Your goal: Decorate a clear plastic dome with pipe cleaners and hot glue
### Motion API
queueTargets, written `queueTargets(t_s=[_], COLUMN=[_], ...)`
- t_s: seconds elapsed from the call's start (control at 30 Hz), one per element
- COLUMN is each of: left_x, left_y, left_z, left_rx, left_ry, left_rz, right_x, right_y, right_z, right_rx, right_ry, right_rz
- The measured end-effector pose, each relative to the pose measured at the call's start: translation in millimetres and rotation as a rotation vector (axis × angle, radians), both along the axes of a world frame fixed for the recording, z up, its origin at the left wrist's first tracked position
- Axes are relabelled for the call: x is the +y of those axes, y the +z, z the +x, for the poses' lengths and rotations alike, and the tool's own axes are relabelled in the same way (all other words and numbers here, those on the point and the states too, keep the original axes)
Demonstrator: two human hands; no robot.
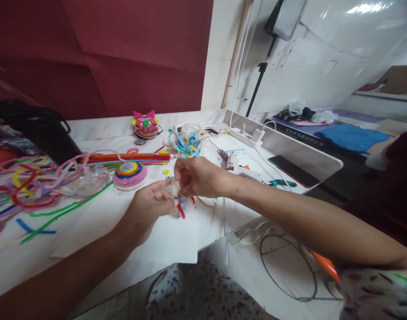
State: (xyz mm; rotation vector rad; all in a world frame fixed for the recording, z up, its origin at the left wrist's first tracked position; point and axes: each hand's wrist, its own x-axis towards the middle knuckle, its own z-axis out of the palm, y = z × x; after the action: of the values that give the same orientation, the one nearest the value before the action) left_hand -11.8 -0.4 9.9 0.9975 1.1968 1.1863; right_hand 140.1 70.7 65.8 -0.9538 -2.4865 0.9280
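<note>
My left hand [153,205] and my right hand [201,177] meet over the front of the white table. Between them is a small clear plastic bag [172,189] with red and blue bits. The left fingers pinch its left side, while the curled right fingers grip near its top. A red fuzzy strip [181,209] hangs just below the fingertips. Beneath the hands lies a white sheet [170,242]. To the left of them sits a round dome of coloured rings [130,175]. Fingers partly hide the bag.
Coloured fuzzy strips [30,182] and a black bottle [39,129] are at left. A pink cat-like mask [146,125] leans at the back, beside a blue strip bundle [188,142]. Scissors [221,151], a glue gun [231,161] and a power strip [245,137] lie right.
</note>
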Motion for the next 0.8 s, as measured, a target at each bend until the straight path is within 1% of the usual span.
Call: queueTargets(t_s=[0.2,0.3,0.4,0.53,0.67,0.8], left_x=[0.8,0.4,1.0,2.4,1.8,0.8], left_y=[-0.7,0.4,0.4,-1.0,0.3,4.6], left_z=[-2.3,-1.1,0.2,0.4,0.8,3.4], left_rx=[-0.003,-0.010,-0.017,-0.010,0.006,0.005], left_ry=[-0.026,0.007,0.036,0.019,0.020,0.039], left_rz=[-0.034,-0.035,-0.024,-0.018,-0.028,-0.062], right_x=[3.2,3.8,2.5,1.6,4.8,8.4], right_y=[-0.2,-1.8,-3.7,-5.9,-7.9,-9.1], right_z=[2.3,3.3,3.0,3.9,8.3,11.2], right_rx=[0.010,0.033,0.048,0.049,0.092,0.127], right_ry=[-0.010,-0.013,-0.007,0.001,0.030,0.029], right_rz=[-0.011,-0.006,0.031,0.057,-0.025,-0.133])
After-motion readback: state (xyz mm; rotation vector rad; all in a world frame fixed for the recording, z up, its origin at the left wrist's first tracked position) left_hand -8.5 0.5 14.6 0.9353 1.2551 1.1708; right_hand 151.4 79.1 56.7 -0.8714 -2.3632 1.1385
